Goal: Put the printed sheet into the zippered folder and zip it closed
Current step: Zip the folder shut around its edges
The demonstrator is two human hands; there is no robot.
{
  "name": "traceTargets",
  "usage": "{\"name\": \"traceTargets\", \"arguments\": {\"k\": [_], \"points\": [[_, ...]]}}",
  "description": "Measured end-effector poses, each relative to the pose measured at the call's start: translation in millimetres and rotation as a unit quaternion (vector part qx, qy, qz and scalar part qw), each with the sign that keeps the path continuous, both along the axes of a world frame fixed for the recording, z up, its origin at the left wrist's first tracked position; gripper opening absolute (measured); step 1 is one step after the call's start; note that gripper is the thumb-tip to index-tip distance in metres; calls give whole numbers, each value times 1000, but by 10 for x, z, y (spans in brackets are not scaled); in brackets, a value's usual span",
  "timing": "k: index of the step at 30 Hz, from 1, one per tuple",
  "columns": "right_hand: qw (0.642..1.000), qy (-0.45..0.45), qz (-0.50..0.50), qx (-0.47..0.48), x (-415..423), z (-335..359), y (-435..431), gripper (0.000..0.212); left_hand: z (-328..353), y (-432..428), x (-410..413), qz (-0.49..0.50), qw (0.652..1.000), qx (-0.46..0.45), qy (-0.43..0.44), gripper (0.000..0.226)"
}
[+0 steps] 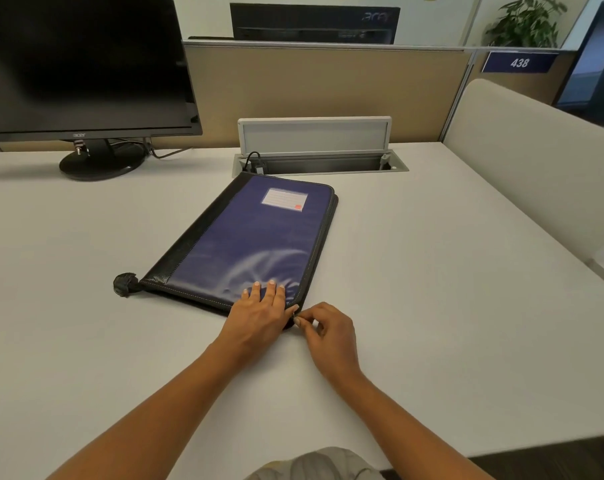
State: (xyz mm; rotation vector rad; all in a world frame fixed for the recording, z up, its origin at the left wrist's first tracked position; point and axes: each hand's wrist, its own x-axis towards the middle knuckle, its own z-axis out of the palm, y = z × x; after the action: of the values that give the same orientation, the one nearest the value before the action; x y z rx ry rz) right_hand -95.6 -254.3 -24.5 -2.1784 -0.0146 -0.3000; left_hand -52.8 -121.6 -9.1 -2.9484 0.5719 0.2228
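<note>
The left hand (259, 313), pressing flat, steadies the zippered folder (245, 237) while the right hand (328, 332), pinching the zipper pull (296, 320), should ease it smoothly round the corner.

Folder (245, 237) on desk (432, 271), right of monitor (82, 64)

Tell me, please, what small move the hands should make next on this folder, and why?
Probably draw the zipper pull round the corner and up the right edge of the folder. The right hand pinches the pull at the near right corner, the left hand presses the cover flat beside it, and the far right corner seems to gape, so that side looks unzipped.
</note>
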Motion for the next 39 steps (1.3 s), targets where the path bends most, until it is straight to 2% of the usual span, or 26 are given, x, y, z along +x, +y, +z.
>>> {"name": "traceTargets", "arguments": {"k": [5, 11, 14, 17, 19, 20, 23, 24, 26, 28, 30, 34, 37, 38, 39], "points": [[1000, -21, -15, 1, 1, 20, 25, 7, 44, 22, -14, -1, 1000, 4, -17, 70], [998, -4, -63, 9, 152, 58, 3, 10, 67, 81, -23, -1, 1000, -13, -24, 64], [997, 9, -76, 4, 253, 78, -25, 12, 112, 112, -58, -5, 999, -28, -27, 90], [996, 17, -84, 8, 310, 82, -9, 15, 80, 143, -48, 6, 999, -45, -30, 61], [997, 17, -81, 7, 316, 74, -4, 16, 66, 158, -48, 8, 997, -62, -34, 58], [997, 14, -76, 3, 310, 73, -3, 16, 80, 160, -52, 10, 997, -69, -39, 62], [999, -1, -48, 3, 275, 77, -6, 13, 144, 168, -84, -14, 995, -87, -49, 106], [999, -8, -39, 7, 252, 78, -4, 12, 150, 173, -88, -14, 996, -82, -45, 112], [999, -21, -24, 11, 185, 77, 15, 10, 148, 165, -90, -3, 997, -75, -30, 104], [999, -35, -3, 20, 99, 57, 63, 6, 114, 154, -73, 10, 998, -66, -19, 72], [999, -44, 12, 27, 11, 30, 125, 5, 96, 137, -45, 16, 998, -65, -14, 57], [998, -52, 16, 26, -35, 27, 215, 5, 129, 142, -34, 20, 997, -72, -22, 60], [998, -62, 27, 13, -39, 54, 331, 5, 202, 165, -64, 3, 997, -72, -38, 97], [998, -63, 28, 11, -38, 61, 371, 5, 217, 179, -67, 0, 996, -71, -45, 99], [998, -64, 26, 8, -34, 66, 398, 5, 232, 189, -63, 0, 996, -75, -49, 92]]}}
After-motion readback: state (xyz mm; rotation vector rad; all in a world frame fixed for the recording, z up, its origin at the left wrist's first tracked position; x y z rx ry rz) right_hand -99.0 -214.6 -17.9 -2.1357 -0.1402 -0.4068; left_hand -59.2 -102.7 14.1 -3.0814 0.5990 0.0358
